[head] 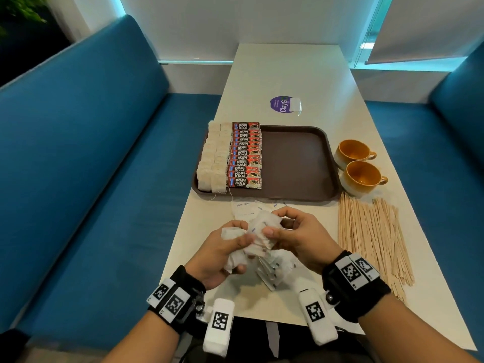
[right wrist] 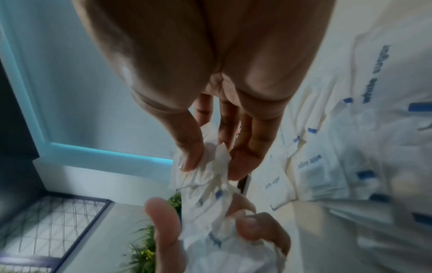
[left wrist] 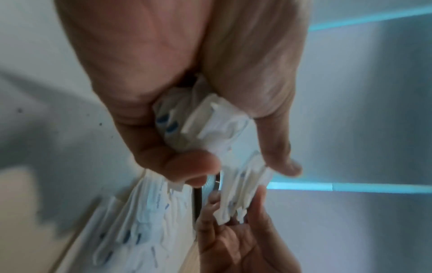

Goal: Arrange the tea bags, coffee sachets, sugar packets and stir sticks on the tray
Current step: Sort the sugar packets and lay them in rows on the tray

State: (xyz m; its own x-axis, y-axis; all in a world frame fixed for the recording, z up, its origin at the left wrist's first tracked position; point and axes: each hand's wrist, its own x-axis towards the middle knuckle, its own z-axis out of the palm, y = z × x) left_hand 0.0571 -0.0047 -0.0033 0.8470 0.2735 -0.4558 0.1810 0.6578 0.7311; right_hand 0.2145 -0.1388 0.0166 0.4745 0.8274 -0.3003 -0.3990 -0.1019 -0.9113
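Both hands meet above the counter (head: 301, 74), left hand (head: 225, 254) and right hand (head: 301, 237) clutching sugar packets (head: 262, 231); I think these are light and soft, best pinched at their edges

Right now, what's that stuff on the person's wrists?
Both arms are bare, no sleeves. Each wrist wears a black band carrying white tags printed with black square codes. A white block with the same kind of code hangs below each wrist.

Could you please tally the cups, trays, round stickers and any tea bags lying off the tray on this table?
Orange cups: 2
Brown tray: 1
Purple sticker: 1
Tea bag off the tray: 1
Total: 5
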